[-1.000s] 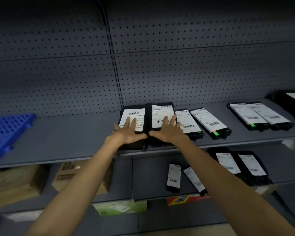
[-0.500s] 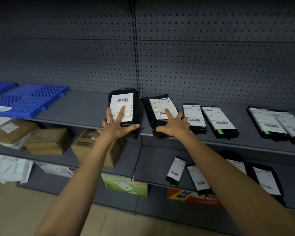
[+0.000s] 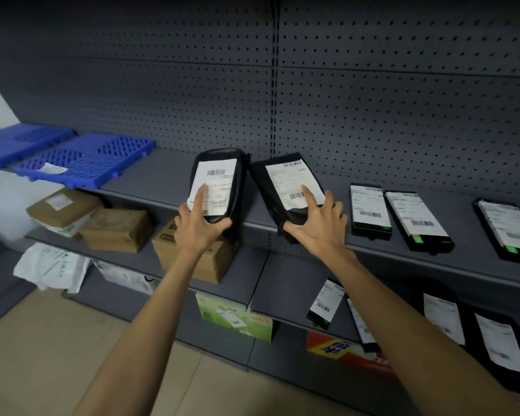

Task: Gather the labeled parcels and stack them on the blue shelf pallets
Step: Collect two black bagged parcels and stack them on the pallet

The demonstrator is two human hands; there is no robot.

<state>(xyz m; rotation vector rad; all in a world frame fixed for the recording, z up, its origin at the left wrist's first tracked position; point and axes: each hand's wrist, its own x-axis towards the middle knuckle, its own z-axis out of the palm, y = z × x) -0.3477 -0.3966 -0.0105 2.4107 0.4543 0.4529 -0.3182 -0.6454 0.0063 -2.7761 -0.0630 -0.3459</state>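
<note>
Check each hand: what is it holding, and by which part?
The left hand grips one black parcel by its near bottom end. The right hand grips a second black parcel the same way.

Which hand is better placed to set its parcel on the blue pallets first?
Left. The left hand grips its parcel on the side nearer the blue pallets; the right hand and its parcel sit farther away.

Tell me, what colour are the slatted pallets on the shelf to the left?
Bright blue. The pallets show clearly in the head view, left of the left hand.
</note>
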